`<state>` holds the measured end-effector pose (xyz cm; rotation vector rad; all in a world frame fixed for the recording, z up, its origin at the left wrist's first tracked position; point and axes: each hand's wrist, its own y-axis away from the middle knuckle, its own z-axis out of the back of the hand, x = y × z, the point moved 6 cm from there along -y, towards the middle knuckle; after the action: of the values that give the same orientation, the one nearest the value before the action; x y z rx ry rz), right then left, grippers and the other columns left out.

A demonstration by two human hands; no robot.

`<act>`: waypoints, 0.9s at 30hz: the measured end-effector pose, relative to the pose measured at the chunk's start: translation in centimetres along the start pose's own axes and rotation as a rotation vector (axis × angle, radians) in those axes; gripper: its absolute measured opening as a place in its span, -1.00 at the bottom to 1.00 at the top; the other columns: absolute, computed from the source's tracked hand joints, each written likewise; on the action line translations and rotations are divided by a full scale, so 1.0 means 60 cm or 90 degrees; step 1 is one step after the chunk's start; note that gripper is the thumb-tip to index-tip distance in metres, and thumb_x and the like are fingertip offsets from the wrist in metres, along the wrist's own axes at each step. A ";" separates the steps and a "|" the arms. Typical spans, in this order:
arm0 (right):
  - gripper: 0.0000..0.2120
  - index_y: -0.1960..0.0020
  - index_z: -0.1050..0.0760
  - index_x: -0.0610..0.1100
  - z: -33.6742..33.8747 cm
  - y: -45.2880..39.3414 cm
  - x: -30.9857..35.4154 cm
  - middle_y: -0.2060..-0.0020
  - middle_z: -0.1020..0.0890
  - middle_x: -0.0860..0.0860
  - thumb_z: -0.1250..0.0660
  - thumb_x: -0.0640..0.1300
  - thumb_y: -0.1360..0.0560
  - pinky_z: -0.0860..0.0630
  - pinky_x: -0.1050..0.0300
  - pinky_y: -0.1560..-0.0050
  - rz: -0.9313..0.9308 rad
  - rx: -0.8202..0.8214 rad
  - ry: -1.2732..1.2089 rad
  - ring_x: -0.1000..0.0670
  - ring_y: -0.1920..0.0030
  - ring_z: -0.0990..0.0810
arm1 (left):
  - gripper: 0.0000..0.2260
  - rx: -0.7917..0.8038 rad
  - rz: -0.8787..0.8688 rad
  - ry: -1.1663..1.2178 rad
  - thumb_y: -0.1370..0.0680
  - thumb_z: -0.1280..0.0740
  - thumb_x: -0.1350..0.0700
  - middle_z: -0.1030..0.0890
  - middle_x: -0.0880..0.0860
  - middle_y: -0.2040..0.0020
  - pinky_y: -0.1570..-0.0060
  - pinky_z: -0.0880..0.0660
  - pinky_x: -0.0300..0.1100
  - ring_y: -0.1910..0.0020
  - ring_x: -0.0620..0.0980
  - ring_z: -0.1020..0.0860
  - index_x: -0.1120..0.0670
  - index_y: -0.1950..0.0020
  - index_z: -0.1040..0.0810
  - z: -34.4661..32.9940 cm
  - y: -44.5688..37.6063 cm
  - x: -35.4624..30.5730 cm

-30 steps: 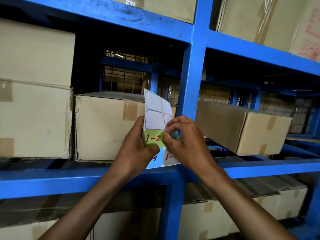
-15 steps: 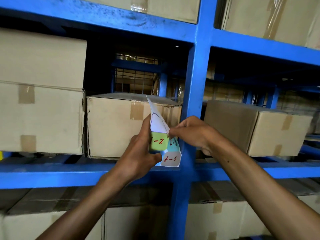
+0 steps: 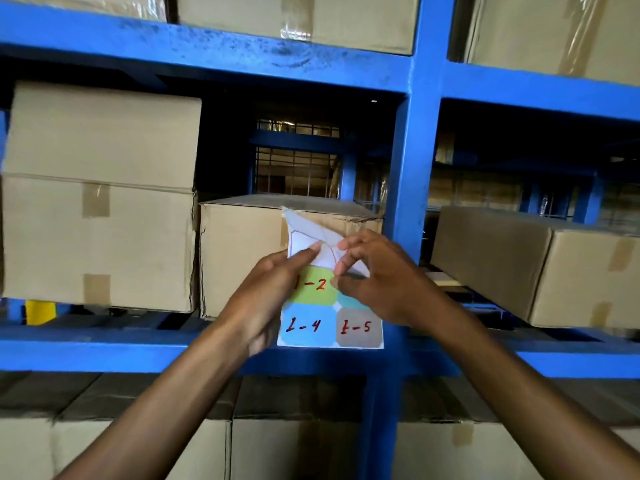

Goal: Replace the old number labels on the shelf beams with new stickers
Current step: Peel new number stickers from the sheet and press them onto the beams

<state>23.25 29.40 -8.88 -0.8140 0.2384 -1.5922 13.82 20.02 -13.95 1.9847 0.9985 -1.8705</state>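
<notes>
I hold a white sticker sheet in front of the blue shelf beam. It carries coloured stickers hand-numbered in red: a green 1-2, a blue 1-4 and a grey 1-5; a teal one is mostly hidden by my fingers. The sheet's empty top part is folded back. My left hand grips the sheet's left edge with the thumb on its face. My right hand pinches at the corner between the green and teal stickers. No old label is visible on the beam.
A blue upright post stands just right of the sheet. Taped cardboard boxes fill the shelf: a stack at left, one behind the sheet, one at right. More boxes sit above and below. A yellow object peeks out at far left.
The sheet has turned flat towards me, so 1-4 and 1-5 now show. Its top has folded back. My right fingers have moved to the green sticker's corner. The view has shifted closer.
</notes>
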 end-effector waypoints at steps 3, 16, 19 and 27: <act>-0.98 0.14 -0.57 -0.05 -0.007 0.000 0.008 -0.22 -0.43 0.11 -0.38 -0.12 -0.44 -0.34 0.29 0.01 0.056 -0.014 0.022 0.20 -0.14 -0.29 | -0.74 -0.052 -0.013 -0.018 -0.59 -0.22 -0.03 -0.70 0.20 0.08 0.03 -0.58 0.18 0.11 0.18 -0.68 0.12 -0.10 -0.57 0.014 -0.012 -0.003; -0.92 0.10 -0.57 -0.11 -0.017 0.033 0.071 -0.27 -0.47 0.00 -0.40 -0.15 -0.42 -0.08 0.37 -0.08 0.261 -0.064 0.158 0.06 -0.28 -0.32 | -0.79 -0.133 0.116 0.168 -0.59 -0.19 0.06 -0.68 0.20 0.21 0.20 -0.59 -0.02 0.29 0.14 -0.64 0.14 -0.08 -0.52 0.036 -0.021 0.021; -0.92 0.11 -0.57 -0.12 -0.015 0.039 0.074 -0.21 -0.52 0.00 -0.42 -0.14 -0.41 -0.15 0.28 -0.09 0.279 -0.061 0.126 0.07 -0.24 -0.37 | -0.81 -0.155 0.119 0.168 -0.60 -0.19 0.07 -0.68 0.18 0.32 0.40 -0.59 -0.09 0.41 0.10 -0.65 0.15 0.00 -0.53 0.043 -0.020 0.023; -0.97 0.17 -0.55 -0.06 0.023 0.021 0.072 0.02 -0.60 0.12 -0.39 -0.16 -0.40 -0.61 0.14 0.07 0.218 -0.070 -0.211 0.13 -0.10 -0.54 | -0.77 -0.227 0.024 0.036 -0.62 -0.18 0.12 -0.65 0.27 0.04 0.04 -0.57 0.20 0.12 0.24 -0.65 0.24 -0.10 -0.53 0.090 -0.010 -0.015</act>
<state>25.18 25.49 -7.07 -1.0483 0.2139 -1.1137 9.25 16.98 -13.79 1.8369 1.2039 -1.4985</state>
